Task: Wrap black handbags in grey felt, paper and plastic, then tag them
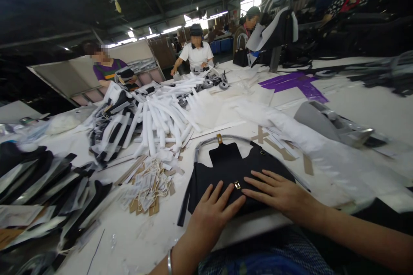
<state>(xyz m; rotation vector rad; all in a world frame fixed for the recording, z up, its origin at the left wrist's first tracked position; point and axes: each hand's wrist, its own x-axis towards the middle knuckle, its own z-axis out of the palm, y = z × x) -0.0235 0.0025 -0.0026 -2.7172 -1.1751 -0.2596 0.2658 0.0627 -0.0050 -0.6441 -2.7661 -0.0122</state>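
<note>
A black handbag [258,163] lies flat on the white table [174,234] at its near edge. Its flap points away from me, with a gold clasp piece [220,139] at the tip. My left hand [214,210] rests on the bag's lower left part, fingers spread. On the lower right part lies my right hand [284,193], its fingers stretched out flat. Between the two hands a gold lock plate [237,184] shows on the bag. The handle [196,150], wrapped in clear film, curves behind the flap.
Tags with strings [151,187] lie left of the bag. Black bag pieces [48,184] fill the far left. White padding rolls [158,120] are heaped farther back. White wrapping [300,137] stretches along the right. Several people are beyond the table.
</note>
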